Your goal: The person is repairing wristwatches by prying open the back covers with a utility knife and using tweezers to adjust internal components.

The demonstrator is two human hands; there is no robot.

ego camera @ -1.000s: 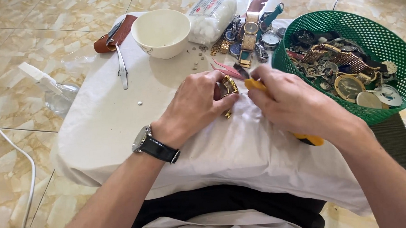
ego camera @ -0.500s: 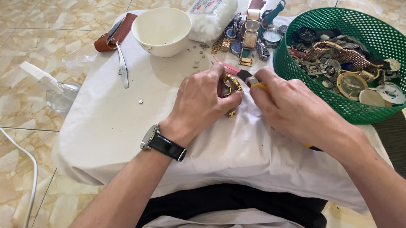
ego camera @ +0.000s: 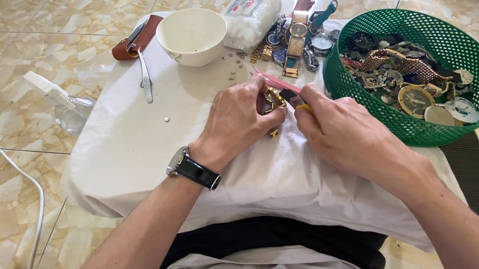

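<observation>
My left hand (ego camera: 240, 121) grips a gold-coloured wristwatch (ego camera: 274, 101) on the white cloth, fingers curled round its case; part of the metal band pokes out below my thumb. My right hand (ego camera: 340, 130) holds a small tool with a yellow handle (ego camera: 299, 103), its dark tip pressed against the watch. A thin pink strip (ego camera: 276, 83) lies just behind both hands. I wear a dark-strapped watch (ego camera: 188, 167) on my left wrist.
A green mesh basket (ego camera: 357, 99) full of watches and parts stands at the right. Behind my hands lie several watches (ego camera: 296, 43), a white bowl (ego camera: 191, 34), a bag of cotton (ego camera: 251, 15), a brown case with tweezers (ego camera: 141, 46) and small loose parts (ego camera: 167, 118). A clear spray bottle (ego camera: 65, 104) lies on the tiled floor.
My right hand has slid forward and closed in on the watch, hiding the yellow handle that showed near my wrist. My left hand stays on the watch.
</observation>
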